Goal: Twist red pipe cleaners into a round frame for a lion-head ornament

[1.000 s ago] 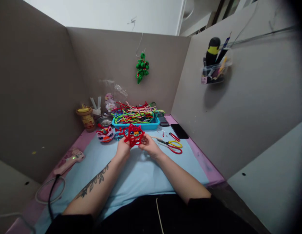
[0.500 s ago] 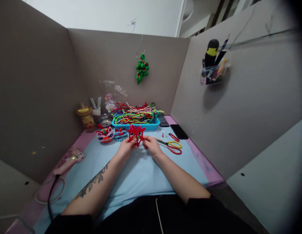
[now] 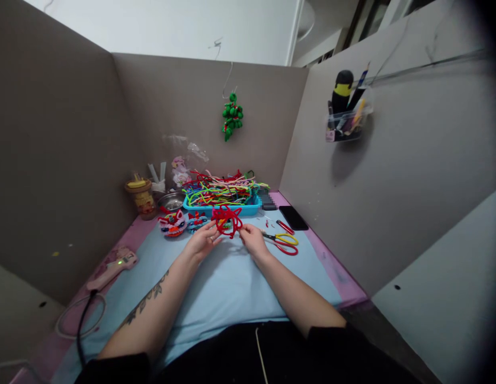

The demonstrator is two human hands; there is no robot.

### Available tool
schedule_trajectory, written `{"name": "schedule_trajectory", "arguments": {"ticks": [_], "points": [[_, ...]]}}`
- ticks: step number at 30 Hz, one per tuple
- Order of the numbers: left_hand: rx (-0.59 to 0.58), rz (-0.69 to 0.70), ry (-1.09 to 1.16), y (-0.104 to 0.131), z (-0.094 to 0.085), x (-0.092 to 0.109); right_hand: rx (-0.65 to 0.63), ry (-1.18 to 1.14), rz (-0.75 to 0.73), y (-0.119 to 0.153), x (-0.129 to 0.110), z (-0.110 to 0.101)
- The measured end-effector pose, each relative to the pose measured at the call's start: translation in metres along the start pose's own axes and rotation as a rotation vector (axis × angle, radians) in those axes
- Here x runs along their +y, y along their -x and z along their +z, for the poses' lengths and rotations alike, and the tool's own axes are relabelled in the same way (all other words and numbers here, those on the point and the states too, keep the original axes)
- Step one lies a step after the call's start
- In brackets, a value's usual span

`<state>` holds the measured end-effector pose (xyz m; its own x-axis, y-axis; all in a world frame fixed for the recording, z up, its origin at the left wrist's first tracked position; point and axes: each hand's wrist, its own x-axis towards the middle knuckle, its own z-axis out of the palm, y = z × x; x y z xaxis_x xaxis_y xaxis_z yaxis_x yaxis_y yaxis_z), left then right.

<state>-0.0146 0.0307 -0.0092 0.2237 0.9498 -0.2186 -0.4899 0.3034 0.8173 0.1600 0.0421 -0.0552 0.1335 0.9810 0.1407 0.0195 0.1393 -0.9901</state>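
A red pipe-cleaner frame (image 3: 230, 220) of bent, crossing loops is held up above the cloth in front of me. My right hand (image 3: 253, 239) pinches its right side between thumb and fingers. My left hand (image 3: 202, 241) lies beside its left edge, palm turned up and fingers apart; whether a fingertip touches the frame I cannot tell. Just behind stand two finished pipe-cleaner animal heads, a red and pink one (image 3: 173, 224) and a blue one (image 3: 196, 222). Scissors (image 3: 286, 242) with one yellow and one red handle lie right of my right hand.
A blue tray (image 3: 243, 210) heaped with colourful pipe cleaners stands at the back. A black phone (image 3: 294, 217) and a red cutter (image 3: 285, 227) lie right. A metal bowl (image 3: 170, 201) and a pink glue gun (image 3: 116, 266) with a cable are on the left. Grey partitions (image 3: 168, 96) surround the table.
My left hand has loosened from the red frame and opened, moving slightly left. The frame has turned in my right hand and now shows a different side.
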Motion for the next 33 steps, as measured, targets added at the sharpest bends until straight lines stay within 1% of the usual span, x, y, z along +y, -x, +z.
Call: {"name": "schedule_trajectory", "arguments": {"ticks": [2, 5, 7, 9, 12, 17, 22, 26, 29, 33], "points": [[0.004, 0.025, 0.011, -0.003, -0.002, -0.001, -0.004, 0.055, -0.053, 0.002, -0.002, 0.0], [0.04, 0.102, -0.013, -0.007, -0.006, -0.002, -0.015, 0.084, -0.1, 0.006, -0.005, 0.001], [0.05, 0.138, -0.035, -0.007, -0.007, -0.001, -0.029, 0.047, -0.083, 0.008, -0.008, 0.001], [0.06, 0.15, -0.063, -0.006, -0.006, 0.001, -0.018, -0.033, -0.032, 0.007, -0.011, 0.0], [0.063, 0.133, -0.126, -0.003, -0.004, 0.003, -0.018, -0.158, 0.024, 0.004, -0.014, -0.003], [0.048, 0.088, -0.268, 0.0, -0.004, 0.0, -0.133, -0.269, 0.069, 0.0, -0.012, -0.006], [0.061, 0.094, -0.363, 0.003, -0.002, -0.002, -0.147, -0.254, 0.098, -0.002, -0.006, -0.004], [0.058, 0.069, -0.403, 0.003, 0.0, -0.001, -0.145, -0.258, 0.131, -0.002, -0.005, -0.005], [0.051, 0.056, -0.446, 0.002, -0.001, -0.001, -0.182, -0.259, 0.15, -0.002, -0.006, -0.005], [0.059, 0.056, -0.469, 0.002, -0.002, -0.001, -0.229, -0.198, 0.131, 0.0, -0.006, -0.005]]}}
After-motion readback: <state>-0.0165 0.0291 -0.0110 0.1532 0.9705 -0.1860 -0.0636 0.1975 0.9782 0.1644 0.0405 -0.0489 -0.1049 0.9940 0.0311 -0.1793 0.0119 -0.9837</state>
